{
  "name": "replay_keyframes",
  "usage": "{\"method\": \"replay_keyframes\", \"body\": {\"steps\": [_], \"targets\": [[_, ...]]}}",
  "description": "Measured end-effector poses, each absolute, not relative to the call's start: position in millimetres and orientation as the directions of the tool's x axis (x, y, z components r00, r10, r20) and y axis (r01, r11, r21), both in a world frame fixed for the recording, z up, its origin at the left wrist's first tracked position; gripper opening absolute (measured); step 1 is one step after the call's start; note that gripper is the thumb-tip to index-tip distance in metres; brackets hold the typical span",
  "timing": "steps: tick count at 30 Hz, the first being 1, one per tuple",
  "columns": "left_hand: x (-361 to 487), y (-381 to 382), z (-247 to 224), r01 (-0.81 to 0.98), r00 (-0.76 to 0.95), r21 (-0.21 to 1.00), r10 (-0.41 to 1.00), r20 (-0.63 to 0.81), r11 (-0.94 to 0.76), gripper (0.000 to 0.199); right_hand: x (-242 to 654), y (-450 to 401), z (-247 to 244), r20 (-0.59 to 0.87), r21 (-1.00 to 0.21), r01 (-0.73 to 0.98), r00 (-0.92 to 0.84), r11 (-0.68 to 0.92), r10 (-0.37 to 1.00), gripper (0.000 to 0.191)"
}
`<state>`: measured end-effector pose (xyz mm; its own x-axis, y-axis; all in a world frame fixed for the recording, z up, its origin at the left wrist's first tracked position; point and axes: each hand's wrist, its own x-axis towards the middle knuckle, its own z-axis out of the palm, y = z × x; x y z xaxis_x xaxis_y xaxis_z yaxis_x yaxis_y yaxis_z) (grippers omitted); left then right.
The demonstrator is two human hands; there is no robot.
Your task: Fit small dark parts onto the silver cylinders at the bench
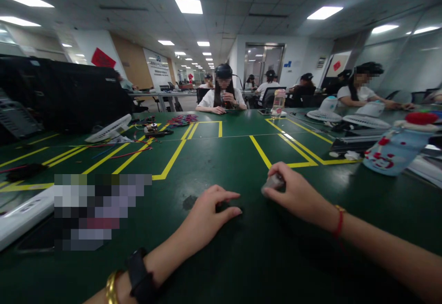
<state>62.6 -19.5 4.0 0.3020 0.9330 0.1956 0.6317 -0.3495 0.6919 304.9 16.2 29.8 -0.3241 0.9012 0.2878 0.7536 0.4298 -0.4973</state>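
Note:
My right hand (292,191) is closed on a small grey object (274,183), its thumb and fingers wrapped round the sides, just above or on the green table (214,156). What the object is cannot be made out. My left hand (216,207) rests low over the table to the left of it, thumb and index finger apart with nothing between them. A dark smudge (189,202) marks the tabletop beside the left hand.
Left lie a white power strip (29,212), a pixelated flat item, wires (183,119) and a white fan (108,129). A blue cup (397,149) and more fans (366,117) stand right. A person (223,94) sits opposite, near a pink bottle (278,103).

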Motion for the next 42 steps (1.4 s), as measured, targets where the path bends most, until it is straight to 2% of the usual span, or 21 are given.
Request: {"method": "replay_keyframes", "body": {"steps": [3, 6, 9, 11, 13, 15, 16, 18, 20, 22, 24, 25, 27, 28, 30, 32, 35, 42], "targets": [[44, -11, 10, 0.575, 0.134, 0.788, 0.976, 0.172, -0.217, 0.038, 362, 59, 47, 0.199, -0.306, 0.933, -0.133, 0.19, 0.971, 0.033], [20, 1, 8, 0.531, -0.054, 0.835, 0.978, 0.2, -0.142, 0.039, 426, 96, 53, 0.048, -0.101, 0.991, 0.096, -0.091, 0.994, 0.021], [4, 12, 0, 0.501, -0.192, 0.863, 0.964, 0.186, -0.067, 0.04, 463, 111, 52, -0.029, -0.036, 0.98, 0.196, -0.197, 0.98, 0.013], [2, 15, -4, 0.487, -0.225, 0.872, 0.958, 0.178, -0.047, 0.04, 460, 106, 52, 0.064, 0.002, 0.974, 0.226, -0.227, 0.972, 0.025], [4, 14, -6, 0.499, -0.205, 0.864, 0.959, 0.196, -0.07, 0.038, 430, 90, 51, 0.284, 0.024, 0.99, 0.124, -0.136, 0.951, 0.043], [8, 12, -5, 0.531, -0.17, 0.842, 0.961, 0.219, -0.098, 0.036, 382, 65, 45, 0.453, 0.006, 0.988, -0.141, 0.155, 0.88, 0.046], [10, 11, -4, 0.546, -0.155, 0.831, 0.962, 0.225, -0.107, 0.035, 354, 50, 41, 0.423, -0.071, 0.926, -0.309, 0.372, 0.852, 0.042], [12, 9, -3, 0.568, -0.138, 0.816, 0.965, 0.225, -0.109, 0.035, 303, 21, 28, 0.352, -0.253, 0.715, -0.56, 0.652, 0.75, 0.043], [11, 9, -3, 0.578, -0.128, 0.809, 0.966, 0.224, -0.111, 0.035, 268, 1, 15, 0.283, -0.338, 0.541, -0.722, 0.77, 0.632, 0.031], [10, 8, -3, 0.58, -0.122, 0.806, 0.966, 0.23, -0.119, 0.034, 258, -2, 9, 0.253, -0.364, 0.495, -0.762, 0.789, 0.595, 0.022], [9, 9, -4, 0.578, -0.121, 0.806, 0.964, 0.236, -0.125, 0.034, 273, 11, 13, 0.273, -0.323, 0.59, -0.691, 0.74, 0.67, 0.023], [9, 9, -4, 0.577, -0.122, 0.807, 0.963, 0.238, -0.126, 0.034, 288, 22, 19, 0.286, -0.26, 0.689, -0.614, 0.676, 0.735, 0.023], [9, 9, -5, 0.577, -0.13, 0.807, 0.962, 0.242, -0.125, 0.033, 328, 47, 37, 0.324, -0.078, 0.892, -0.4, 0.446, 0.857, 0.025], [9, 10, -5, 0.578, -0.134, 0.807, 0.961, 0.244, -0.125, 0.033, 350, 59, 48, 0.335, 0.033, 0.961, -0.27, 0.275, 0.903, 0.028], [10, 10, -6, 0.578, -0.139, 0.806, 0.958, 0.25, -0.127, 0.033, 394, 78, 65, 0.363, 0.108, 0.993, -0.081, 0.044, 0.928, 0.033], [10, 11, -6, 0.579, -0.135, 0.805, 0.958, 0.252, -0.13, 0.033, 431, 90, 75, 0.336, 0.121, 0.988, 0.048, -0.094, 0.941, 0.033], [11, 10, -5, 0.584, -0.132, 0.802, 0.961, 0.241, -0.121, 0.033, 465, 98, 73, 0.246, 0.133, 0.973, 0.151, -0.188, 0.957, 0.027], [12, 7, -1, 0.579, -0.135, 0.809, 0.966, 0.221, -0.104, 0.034, 479, 105, 64, 0.183, 0.128, 0.97, 0.179, -0.204, 0.967, 0.03]]}}
